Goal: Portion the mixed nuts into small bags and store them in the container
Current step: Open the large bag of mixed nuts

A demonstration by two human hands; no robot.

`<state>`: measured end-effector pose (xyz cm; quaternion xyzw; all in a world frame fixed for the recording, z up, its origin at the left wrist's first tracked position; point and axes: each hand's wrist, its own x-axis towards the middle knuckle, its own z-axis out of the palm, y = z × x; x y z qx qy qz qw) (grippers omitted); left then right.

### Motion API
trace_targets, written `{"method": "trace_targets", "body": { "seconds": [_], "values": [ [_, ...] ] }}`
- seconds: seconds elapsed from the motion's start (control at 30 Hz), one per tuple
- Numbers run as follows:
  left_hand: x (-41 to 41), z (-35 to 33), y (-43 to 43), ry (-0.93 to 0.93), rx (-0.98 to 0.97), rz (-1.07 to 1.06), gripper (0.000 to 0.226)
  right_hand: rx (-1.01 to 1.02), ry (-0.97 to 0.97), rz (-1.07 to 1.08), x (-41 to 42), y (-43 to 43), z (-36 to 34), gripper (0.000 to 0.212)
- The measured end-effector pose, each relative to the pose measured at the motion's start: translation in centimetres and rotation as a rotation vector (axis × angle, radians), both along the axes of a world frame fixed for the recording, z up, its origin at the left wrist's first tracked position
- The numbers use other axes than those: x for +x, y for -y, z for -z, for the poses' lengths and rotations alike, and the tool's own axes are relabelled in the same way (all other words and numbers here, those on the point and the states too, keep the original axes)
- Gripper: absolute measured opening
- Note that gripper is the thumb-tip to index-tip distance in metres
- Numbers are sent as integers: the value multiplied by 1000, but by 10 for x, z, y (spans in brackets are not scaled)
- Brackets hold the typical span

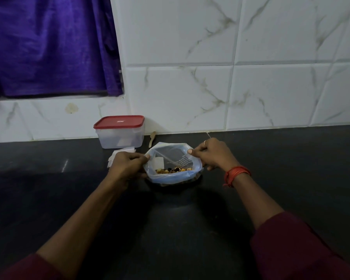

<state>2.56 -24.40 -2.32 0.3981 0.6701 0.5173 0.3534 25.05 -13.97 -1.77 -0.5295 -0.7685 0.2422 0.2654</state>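
Head view: both hands are on the bag [171, 177], mid-counter [281, 158]. The left hand [127, 166] pinches its left rim and the right hand [210, 154] pinches the right rim, holding the mouth wide. Nuts [173, 170] sit at the bottom. Back by the tiled wall [271, 87] stands the container [120, 136], red lid [119, 121] on. Small bags [119, 152] lie just in front of it, and a spoon [152, 138] is to its right.

Purple curtain [49, 47], marbled white wall tiles [271, 93], black countertop [49, 188]
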Motion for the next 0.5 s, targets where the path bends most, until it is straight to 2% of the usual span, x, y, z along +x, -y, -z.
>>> {"method": "trace_targets", "body": {
  "seconds": [0.13,0.23,0.3,0.4,0.5],
  "values": [
    [-4,3,-2,29,23,-54,12,-49,-70,-3,-2,-3,4,32],
    [-5,1,-4,71,-63,-57,5,-162,-179,-8,-4,-4,7,32],
    [-4,-1,-4,113,-128,-58,10,-243,-278,-15,-5,-5,8,31],
    [-1,-2,-5,225,-152,-89,14,-391,-552,-37,-8,-5,10,25],
    [-2,1,-8,457,-99,-59,15,-559,-867,-68,-11,-5,11,29]
  ]
}}
